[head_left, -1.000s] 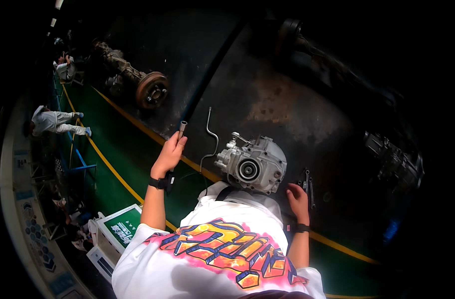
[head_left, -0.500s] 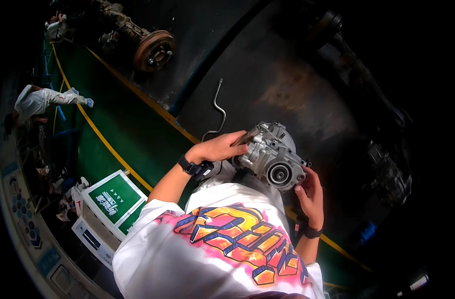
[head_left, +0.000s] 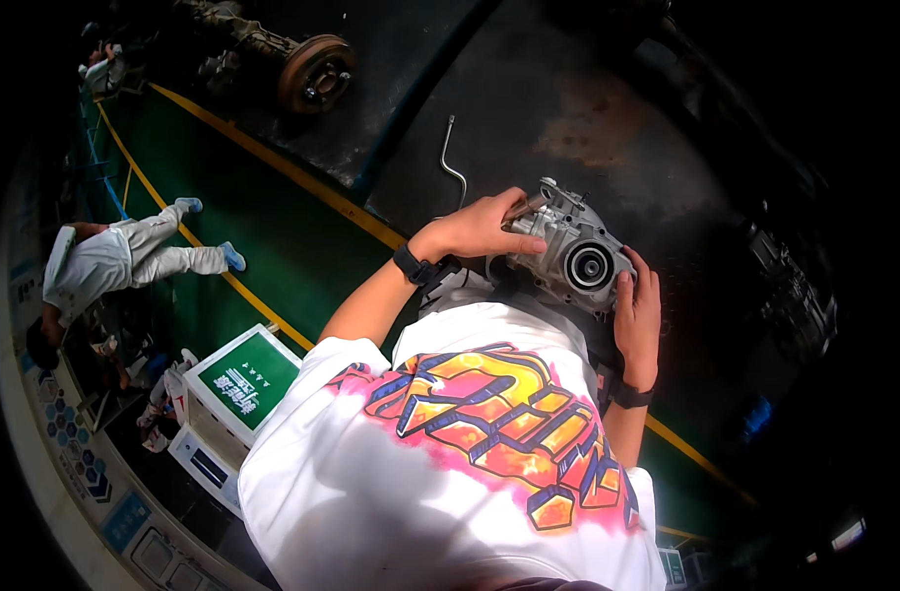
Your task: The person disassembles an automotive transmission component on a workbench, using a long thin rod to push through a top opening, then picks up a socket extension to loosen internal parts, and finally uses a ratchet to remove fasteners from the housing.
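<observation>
A silver cast-metal gearbox [head_left: 568, 244] is held between my two hands just in front of my body. Its round bore, with a dark ring and a hub inside, faces up toward me. My left hand [head_left: 489, 229] grips the upper left side, thumb across the ribbed casing and fingers around the far edge. Against the right side, my right hand [head_left: 639, 313] presses with curled fingers and thumb near the rim of the bore. The underside of the gearbox is hidden. Beyond my left hand lies a bent metal speed-handle wrench [head_left: 451, 158], its lower end hidden behind the hand.
A rusty brake drum on an axle [head_left: 317, 75] stands at the far left. More metal parts [head_left: 795, 291] sit in shadow at right. A green-topped white cabinet [head_left: 243, 382] is at my left. A person in white [head_left: 110, 258] walks along the yellow-lined green floor [head_left: 214, 172].
The gearbox and both hands sit higher and further right in view, the grip much the same. The person at left has stepped further into view, legs apart.
</observation>
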Demonstrator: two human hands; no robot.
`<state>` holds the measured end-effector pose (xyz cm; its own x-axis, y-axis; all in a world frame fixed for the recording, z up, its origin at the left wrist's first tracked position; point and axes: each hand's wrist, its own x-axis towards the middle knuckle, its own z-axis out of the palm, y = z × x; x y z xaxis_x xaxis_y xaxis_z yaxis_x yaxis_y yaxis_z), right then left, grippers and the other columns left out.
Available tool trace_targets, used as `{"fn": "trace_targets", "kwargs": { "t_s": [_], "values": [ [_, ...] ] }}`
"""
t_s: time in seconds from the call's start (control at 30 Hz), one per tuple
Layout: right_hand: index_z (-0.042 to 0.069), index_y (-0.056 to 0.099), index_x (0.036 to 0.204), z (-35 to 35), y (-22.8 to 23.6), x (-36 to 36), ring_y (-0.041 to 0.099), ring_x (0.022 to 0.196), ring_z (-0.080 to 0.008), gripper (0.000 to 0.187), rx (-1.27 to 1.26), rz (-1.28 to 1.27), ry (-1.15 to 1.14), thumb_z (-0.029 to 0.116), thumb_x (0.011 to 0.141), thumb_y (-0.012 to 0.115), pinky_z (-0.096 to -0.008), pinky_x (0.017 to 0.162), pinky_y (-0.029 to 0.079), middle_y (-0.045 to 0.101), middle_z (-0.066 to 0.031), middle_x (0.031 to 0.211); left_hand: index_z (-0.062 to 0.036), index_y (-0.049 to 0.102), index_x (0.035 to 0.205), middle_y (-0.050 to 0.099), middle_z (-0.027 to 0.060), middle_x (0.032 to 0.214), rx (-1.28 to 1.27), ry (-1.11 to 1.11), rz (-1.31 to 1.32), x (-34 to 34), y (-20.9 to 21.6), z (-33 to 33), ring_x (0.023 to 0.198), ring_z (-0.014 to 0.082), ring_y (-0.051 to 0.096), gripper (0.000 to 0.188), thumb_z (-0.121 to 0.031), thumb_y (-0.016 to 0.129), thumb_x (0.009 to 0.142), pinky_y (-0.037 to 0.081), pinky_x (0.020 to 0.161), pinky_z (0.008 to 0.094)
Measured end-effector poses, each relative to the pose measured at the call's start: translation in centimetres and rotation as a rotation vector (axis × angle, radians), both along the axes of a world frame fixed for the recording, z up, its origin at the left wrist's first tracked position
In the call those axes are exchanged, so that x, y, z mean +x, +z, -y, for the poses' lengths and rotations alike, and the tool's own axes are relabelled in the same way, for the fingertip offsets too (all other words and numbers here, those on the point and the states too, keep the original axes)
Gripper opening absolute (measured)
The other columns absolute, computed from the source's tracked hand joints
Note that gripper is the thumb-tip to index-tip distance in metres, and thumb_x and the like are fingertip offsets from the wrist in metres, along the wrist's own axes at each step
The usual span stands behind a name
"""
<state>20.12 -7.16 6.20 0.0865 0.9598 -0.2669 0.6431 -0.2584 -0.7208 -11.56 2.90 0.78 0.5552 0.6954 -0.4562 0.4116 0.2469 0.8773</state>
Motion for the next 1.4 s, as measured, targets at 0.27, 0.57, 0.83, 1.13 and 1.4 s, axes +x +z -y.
{"fn": "trace_targets", "kwargs": {
  "t_s": [0.27, 0.57, 0.83, 1.13, 1.4],
  "values": [
    [0.012, 0.056, 0.156, -0.4, -0.9, -0.1, 0.068, 0.131, -0.0479, 0.059, -0.048, 0.071, -0.034, 0.054, 0.114, 0.053, -0.0501, 0.107, 0.053, 0.068, -0.0273, 0.146, 0.0022, 0.062, 0.141, 0.075, 0.0146, 0.13, 0.031, 0.056, 0.228, 0.7, -1.7, 0.6, 0.121, 0.0216, 0.069, 0.083, -0.051, 0.095, 0.086, 0.052, 0.107, 0.0357],
    [0.009, 0.063, 0.143, -1.4, -1.0, 0.8, 0.07, 0.121, -0.0525, 0.056, -0.111, 0.184, -0.012, 0.055, 0.114, 0.048, -0.0543, 0.101, 0.054, 0.077, -0.0306, 0.121, 0.0001, 0.059, 0.146, 0.07, 0.0078, 0.135, -0.019, 0.065, 0.345, 1.2, -0.8, 0.9, 0.123, 0.0168, 0.063, 0.071, -0.031, 0.092, 0.092, 0.05, 0.111, 0.0345],
    [0.005, 0.066, 0.143, -1.4, -2.3, 2.3, 0.067, 0.132, -0.0467, 0.049, 0.026, -0.041, 0.005, 0.042, 0.113, 0.056, -0.0487, 0.106, 0.053, 0.07, -0.0296, 0.137, -0.0019, 0.063, 0.139, 0.072, 0.0059, 0.124, -0.008, 0.115, 0.44, 1.4, 0.6, 1.7, 0.116, 0.0144, 0.064, 0.062, -0.032, 0.089, 0.093, 0.052, 0.103, 0.0318],
    [0.009, 0.034, 0.172, 1.4, -2.1, 2.1, 0.048, 0.156, -0.0383, 0.14, 0.17, -0.216, 0.282, -0.001, 0.051, 0.104, -0.0441, 0.128, 0.043, 0.046, -0.0199, 0.168, 0.0004, 0.064, 0.141, 0.074, 0.0069, 0.13, -0.101, 0.111, 0.482, 1.2, -0.7, 1.7, 0.12, 0.0157, 0.066, 0.059, -0.028, 0.089, 0.096, 0.052, 0.109, 0.0343],
    [0.008, 0.054, 0.16, 1.6, 1.0, 1.3, 0.058, 0.148, -0.0413, 0.119, 0.429, -0.121, 0.348, 0.0, 0.051, 0.1, -0.0475, 0.119, 0.053, 0.052, -0.0209, 0.165, -0.0063, 0.064, 0.132, 0.064, -0.0025, 0.102, -0.074, 0.178, 0.536, 1.1, 3.1, 1.7, 0.082, 0.0054, 0.055, 0.058, -0.042, 0.087, 0.092, 0.039, 0.062, 0.0241]
  ]
}}
